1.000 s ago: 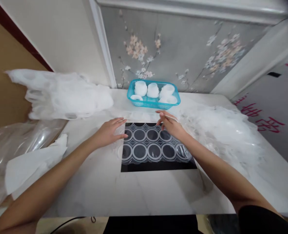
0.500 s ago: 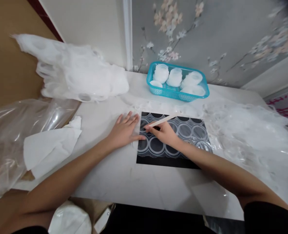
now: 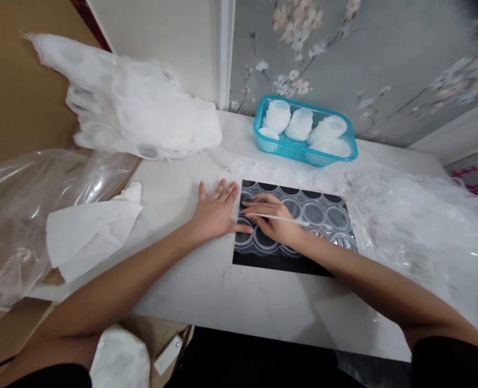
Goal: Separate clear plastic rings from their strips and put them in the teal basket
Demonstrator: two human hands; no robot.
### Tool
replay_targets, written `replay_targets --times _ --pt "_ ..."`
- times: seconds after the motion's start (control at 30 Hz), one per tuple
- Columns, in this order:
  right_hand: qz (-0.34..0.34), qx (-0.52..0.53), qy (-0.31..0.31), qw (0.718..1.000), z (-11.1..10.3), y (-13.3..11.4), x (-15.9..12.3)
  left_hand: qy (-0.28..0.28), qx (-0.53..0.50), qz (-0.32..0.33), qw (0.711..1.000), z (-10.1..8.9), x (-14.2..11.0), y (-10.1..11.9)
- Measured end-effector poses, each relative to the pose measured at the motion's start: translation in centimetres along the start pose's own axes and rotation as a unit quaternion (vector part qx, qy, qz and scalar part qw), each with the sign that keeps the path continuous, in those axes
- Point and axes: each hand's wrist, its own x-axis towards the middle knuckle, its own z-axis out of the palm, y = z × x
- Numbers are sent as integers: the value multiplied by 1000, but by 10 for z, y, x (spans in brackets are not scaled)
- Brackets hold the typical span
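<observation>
A clear plastic sheet with rows of round rings (image 3: 315,215) lies on a black mat (image 3: 287,264) in the middle of the white table (image 3: 239,302). My left hand (image 3: 216,213) is pressed flat, fingers spread, on the sheet's left edge. My right hand (image 3: 273,221) rests on the sheet just beside it and holds a thin pale stick (image 3: 287,218) that lies nearly flat and points right.
A turquoise basket (image 3: 303,153) with stacks of white rings stands at the back. Piles of white punched film lie at the back left (image 3: 133,121) and right (image 3: 416,215). A clear plastic bag (image 3: 28,215) and white paper (image 3: 89,234) hang off the left edge.
My right hand came from the sheet's far edge to its left side next to my left hand. The stick went from angled up to nearly flat. The view shifted left and down.
</observation>
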Motion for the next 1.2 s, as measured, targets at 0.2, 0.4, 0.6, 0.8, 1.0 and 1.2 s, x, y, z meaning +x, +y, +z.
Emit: replay_targets --times 0.2,0.4,0.6,0.8,1.0,1.2 --pt "114 -199 186 955 -39 32 30 24 10 12 1000 0 1 -1" --pt "157 -53 146 975 -31 16 -14 36 4 3 999 -4 3 2" --pt "237 94 115 960 -10 4 -42 66 23 84 994 -7 9 26" --pt "224 79 122 964 -8 4 -43 21 9 83 996 -7 17 30" --pt "111 -140 76 981 -21 5 -31 -32 6 52 998 -3 19 29" --pt "249 -147 276 917 -66 31 -32 -46 10 51 998 -10 21 29"
